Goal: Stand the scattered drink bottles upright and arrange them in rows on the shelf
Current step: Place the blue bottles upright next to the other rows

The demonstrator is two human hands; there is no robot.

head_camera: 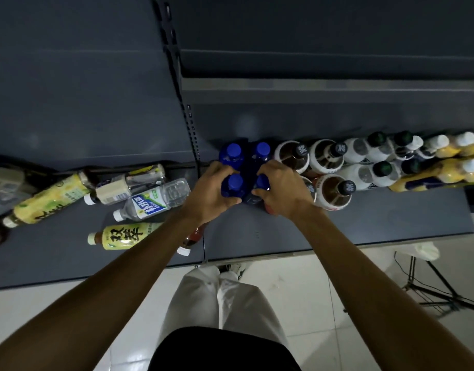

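Four dark blue plastic bottles with blue caps (231, 152) stand upright in a square on the dark grey metal shelf (391, 210). Left hand (213, 190) and right hand (280, 190) each grip a front one (fingers curled). Yellow-labelled tea bottles (123, 236) lie left.

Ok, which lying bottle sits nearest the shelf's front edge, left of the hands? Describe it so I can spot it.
Start at the shelf, left of the left hand, where bottles lie flat. The yellow bottle lies nearest the front edge, white cap pointing left. Bold black characters mark its label, unlike the clear bottle behind it.
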